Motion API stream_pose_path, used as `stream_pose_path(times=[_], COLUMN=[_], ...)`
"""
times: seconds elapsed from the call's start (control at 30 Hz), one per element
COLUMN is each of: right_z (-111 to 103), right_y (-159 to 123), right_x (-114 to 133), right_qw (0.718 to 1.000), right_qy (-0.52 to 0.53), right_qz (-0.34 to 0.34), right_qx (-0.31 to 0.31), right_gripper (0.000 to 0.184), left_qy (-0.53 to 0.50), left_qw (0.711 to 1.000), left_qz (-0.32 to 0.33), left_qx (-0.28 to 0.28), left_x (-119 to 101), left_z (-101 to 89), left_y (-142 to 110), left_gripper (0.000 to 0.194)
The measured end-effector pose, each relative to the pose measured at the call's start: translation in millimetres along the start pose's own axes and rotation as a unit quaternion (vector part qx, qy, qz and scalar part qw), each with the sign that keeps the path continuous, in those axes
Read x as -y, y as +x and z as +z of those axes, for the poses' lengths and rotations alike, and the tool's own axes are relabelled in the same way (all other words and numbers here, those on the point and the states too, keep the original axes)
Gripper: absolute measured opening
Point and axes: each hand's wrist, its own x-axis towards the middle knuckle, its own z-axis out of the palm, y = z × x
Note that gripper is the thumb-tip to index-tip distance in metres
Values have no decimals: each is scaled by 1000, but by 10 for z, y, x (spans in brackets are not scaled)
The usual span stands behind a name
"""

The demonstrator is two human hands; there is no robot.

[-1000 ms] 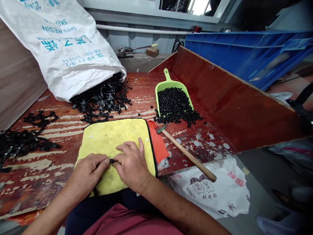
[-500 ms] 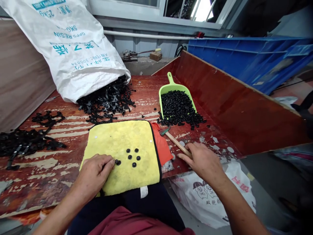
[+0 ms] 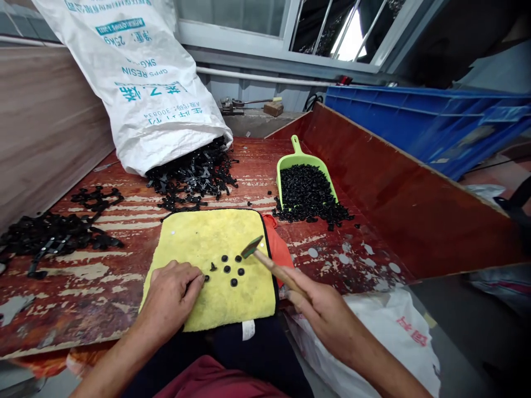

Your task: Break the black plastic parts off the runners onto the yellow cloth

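Worn red bench (image 3: 124,276); yellow cloth (image 3: 199,237); window (image 3: 332,27) behind.

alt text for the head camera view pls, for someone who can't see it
A person's right hand holds a small hammer raised over a yellow cloth with a few small black parts, while the left hand rests on the cloth beside them. On the worn red table behind sit a green scoop of black pieces and an open white sack.
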Motion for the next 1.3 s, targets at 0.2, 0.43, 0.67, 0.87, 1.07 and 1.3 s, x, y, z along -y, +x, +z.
stream_pose_path(times=[0.2,0.43,0.67,0.87,1.07,1.3], right_z=[182,-26,233,797,972,1008], right_y=[88,492,678,830,859,832], right_x=[53,-472,43,476,466,387], right_qw=[998,947,937,952,960,976], right_qy=[-47,-277,-283,-234,-194,-129], right_qz=[-18,30,-78,-141,-165,-137], right_qx=[-31,-158,-190,-139,-113,-110], right_gripper=[49,27,12,13,11,6], left_qy=[-38,-54,-74,-148,-157,-129], left_qw=[999,998,997,988,987,990], left_qz=[-24,-16,4,-43,-42,-37], left_qx=[21,20,11,5,1,38], left_x=[-10,14,97,66,-29,-52], left_z=[-32,-21,-10,-84,-138,-102], left_y=[-24,-45,-59,-79,-47,26], left_gripper=[39,36,37,38,36,36])
